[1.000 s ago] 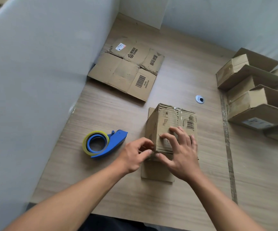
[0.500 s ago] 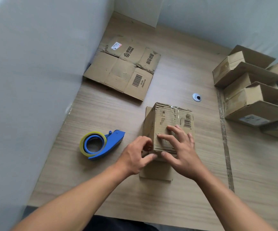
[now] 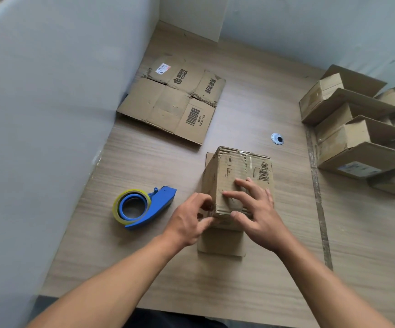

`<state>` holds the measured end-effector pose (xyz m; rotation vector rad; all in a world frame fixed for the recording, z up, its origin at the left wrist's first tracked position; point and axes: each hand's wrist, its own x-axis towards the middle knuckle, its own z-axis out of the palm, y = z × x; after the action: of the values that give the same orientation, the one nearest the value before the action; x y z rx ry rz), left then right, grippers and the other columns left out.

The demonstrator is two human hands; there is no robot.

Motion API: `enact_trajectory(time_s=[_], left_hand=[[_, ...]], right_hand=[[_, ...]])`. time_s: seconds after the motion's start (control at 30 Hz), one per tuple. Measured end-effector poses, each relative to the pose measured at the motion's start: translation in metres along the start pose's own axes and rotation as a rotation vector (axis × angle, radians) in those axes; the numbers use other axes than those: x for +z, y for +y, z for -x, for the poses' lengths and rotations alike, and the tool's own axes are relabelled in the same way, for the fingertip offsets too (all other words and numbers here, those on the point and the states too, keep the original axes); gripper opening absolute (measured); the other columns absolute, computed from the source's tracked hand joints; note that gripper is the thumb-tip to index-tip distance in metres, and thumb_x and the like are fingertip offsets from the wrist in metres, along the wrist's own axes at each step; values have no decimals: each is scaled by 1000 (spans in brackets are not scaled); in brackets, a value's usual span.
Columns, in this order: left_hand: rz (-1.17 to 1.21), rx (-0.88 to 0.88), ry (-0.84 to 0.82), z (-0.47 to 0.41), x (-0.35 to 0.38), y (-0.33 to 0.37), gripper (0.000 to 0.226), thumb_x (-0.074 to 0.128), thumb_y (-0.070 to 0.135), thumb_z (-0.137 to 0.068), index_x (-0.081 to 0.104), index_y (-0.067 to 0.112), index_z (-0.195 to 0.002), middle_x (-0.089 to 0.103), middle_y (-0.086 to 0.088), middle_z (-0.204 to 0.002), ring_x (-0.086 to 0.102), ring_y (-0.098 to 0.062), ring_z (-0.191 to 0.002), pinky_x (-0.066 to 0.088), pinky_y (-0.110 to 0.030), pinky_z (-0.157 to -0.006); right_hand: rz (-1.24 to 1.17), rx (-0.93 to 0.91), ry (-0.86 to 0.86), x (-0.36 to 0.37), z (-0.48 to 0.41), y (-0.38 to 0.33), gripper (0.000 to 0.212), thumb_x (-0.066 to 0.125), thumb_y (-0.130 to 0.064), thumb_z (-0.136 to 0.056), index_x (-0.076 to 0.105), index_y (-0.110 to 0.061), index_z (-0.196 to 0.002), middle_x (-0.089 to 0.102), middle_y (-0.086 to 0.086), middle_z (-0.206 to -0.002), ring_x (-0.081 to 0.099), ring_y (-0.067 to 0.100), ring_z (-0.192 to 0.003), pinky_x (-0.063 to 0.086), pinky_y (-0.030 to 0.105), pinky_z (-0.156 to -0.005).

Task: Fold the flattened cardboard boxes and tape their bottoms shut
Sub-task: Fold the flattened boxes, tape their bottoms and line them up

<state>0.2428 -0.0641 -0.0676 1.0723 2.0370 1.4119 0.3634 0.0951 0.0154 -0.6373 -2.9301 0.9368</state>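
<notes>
A small cardboard box (image 3: 236, 169) stands upside down in the middle of the wooden table (image 3: 251, 280), its bottom flaps folded shut on top. My right hand (image 3: 255, 209) lies on those flaps with fingers spread, pressing them down, thumb at the near edge. My left hand (image 3: 189, 221) touches the box's near left corner with curled fingers; whether it pinches a flap is unclear. A blue tape dispenser (image 3: 142, 207) with a yellowish roll lies to the left of the box. A flattened cardboard box (image 3: 170, 100) lies at the back left.
Several folded open boxes (image 3: 362, 129) are stacked at the right edge. A round cable grommet (image 3: 277, 138) sits behind the box. Grey partition walls (image 3: 38, 114) close the left and back sides. A tape strip (image 3: 319, 204) runs along the table at the right.
The hands stay on the box; the right hand's fingers have shifted slightly on the flaps. The view has moved a little.
</notes>
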Motion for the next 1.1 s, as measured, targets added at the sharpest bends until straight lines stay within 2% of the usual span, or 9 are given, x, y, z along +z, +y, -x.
enact_trajectory(time_s=[0.07, 0.2, 0.37, 0.5, 0.63, 0.73, 0.83, 0.93, 1.1], left_hand=[[67, -20, 52, 4, 4, -2, 32, 82, 17, -79, 63, 17, -105, 61, 6, -98, 58, -3, -94, 55, -19, -74], [64, -19, 176, 12, 18, -4, 27, 75, 21, -81, 65, 18, -106, 61, 11, -100, 60, -3, -93, 55, -25, -72], [-6, 46, 258, 18, 37, -10, 20, 58, 25, -89, 56, 20, -108, 59, -3, -114, 59, -16, -104, 53, -27, -85], [53, -82, 326, 31, 49, -16, 18, 63, 16, -90, 68, 13, -107, 62, 5, -110, 61, -11, -103, 45, -12, -90], [238, -244, 330, 37, 44, -14, 20, 72, 20, -89, 70, 24, -109, 62, 13, -114, 65, 3, -99, 51, -17, -84], [242, -168, 332, 32, 36, -3, 36, 76, 23, -85, 67, 24, -120, 61, 15, -121, 64, 1, -102, 50, -13, -83], [125, -29, 282, 21, 31, -1, 31, 70, 32, -84, 65, 27, -114, 62, 15, -113, 64, -3, -97, 53, -19, -81], [25, 11, 171, 9, 18, -10, 30, 64, 42, -83, 61, 28, -109, 62, 10, -104, 65, -8, -88, 53, -18, -74], [-161, 20, -191, -26, -15, -16, 39, 83, 25, -78, 64, 10, -110, 58, 8, -101, 59, -10, -89, 44, -12, -73]], right_hand=[[-13, 3, 25, 2, -1, -1, 46, 44, -57, -76, 52, -55, -121, 33, -21, -145, 14, 10, -150, -2, 51, -121], [10, -9, 68, 6, 0, 0, 47, 46, -56, -77, 55, -51, -123, 35, -20, -145, 16, 12, -150, 0, 54, -120], [58, -15, 92, 12, 3, 3, 51, 48, -54, -79, 58, -43, -127, 37, -12, -152, 15, 14, -151, 1, 55, -120], [66, -30, 100, 14, 3, 2, 48, 50, -52, -79, 56, -44, -127, 38, -11, -151, 16, 15, -151, 3, 59, -119], [50, -33, 101, 12, 3, 3, 47, 50, -52, -79, 52, -49, -126, 39, -12, -150, 17, 14, -151, 5, 61, -118], [40, -31, 102, 11, 3, 4, 48, 50, -53, -80, 58, -44, -126, 39, -12, -150, 18, 15, -150, 6, 61, -118], [45, -30, 93, 10, 3, 4, 51, 48, -55, -79, 60, -42, -127, 38, -10, -152, 17, 15, -151, 5, 59, -118], [49, -22, 69, 8, 2, 3, 55, 45, -57, -78, 60, -41, -128, 36, -9, -153, 15, 15, -151, 2, 56, -119], [92, -43, 57, 7, 1, 4, 60, 43, -58, -76, 59, -38, -130, 35, -7, -153, 14, 15, -150, 3, 55, -119]])
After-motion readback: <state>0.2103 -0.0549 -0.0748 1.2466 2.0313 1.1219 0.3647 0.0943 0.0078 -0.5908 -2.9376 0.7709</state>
